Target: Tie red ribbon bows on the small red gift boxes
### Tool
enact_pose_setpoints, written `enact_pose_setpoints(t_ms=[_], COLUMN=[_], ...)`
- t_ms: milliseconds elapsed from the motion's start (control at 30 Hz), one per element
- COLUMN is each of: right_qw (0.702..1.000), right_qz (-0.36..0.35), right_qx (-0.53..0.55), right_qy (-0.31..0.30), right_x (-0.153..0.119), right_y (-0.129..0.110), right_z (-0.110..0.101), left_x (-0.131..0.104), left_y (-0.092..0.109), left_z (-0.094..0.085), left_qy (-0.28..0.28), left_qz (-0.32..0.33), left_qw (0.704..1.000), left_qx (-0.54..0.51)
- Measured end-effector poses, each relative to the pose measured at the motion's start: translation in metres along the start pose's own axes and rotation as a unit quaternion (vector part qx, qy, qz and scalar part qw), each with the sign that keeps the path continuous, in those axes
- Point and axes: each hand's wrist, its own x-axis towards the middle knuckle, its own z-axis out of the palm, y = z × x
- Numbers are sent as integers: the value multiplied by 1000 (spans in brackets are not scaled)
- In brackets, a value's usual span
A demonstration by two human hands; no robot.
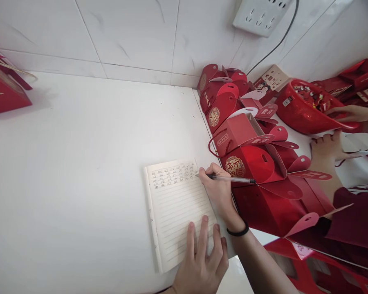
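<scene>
A lined notebook (180,212) lies open on the white table, with rows of small handwritten characters across its upper part. My right hand (217,190) grips a clear-barrelled pen with black ends (233,179), its tip at the right end of the written rows. A black band circles that wrist. Lower on the page, my left hand (202,257) rests palm down with its fingers spread. It covers the notebook's lower right part.
Red gift boxes (248,163) stand in a row just right of my right hand. Beyond them, a co-worker's hands are at a red basin (297,110) of wrapped sweets and a white box piece (360,142). Another red box (6,90) stands far left. A power strip (260,16) is on the wall.
</scene>
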Motion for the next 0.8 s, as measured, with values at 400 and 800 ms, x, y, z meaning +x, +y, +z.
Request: enact_pose_setpoints(t_ms=[400, 800], right_qw=[1000, 1000], right_qz=[13, -9], right_qx=[0, -22], right_qy=[19, 12], right_x=[0, 0], right_y=[-1, -1], right_z=[0, -1], left_x=[4, 3], left_y=[2, 2], left_z=[0, 1], left_qy=[29, 17], left_qz=[-23, -23], left_qw=[999, 1000], left_qx=[-1, 1])
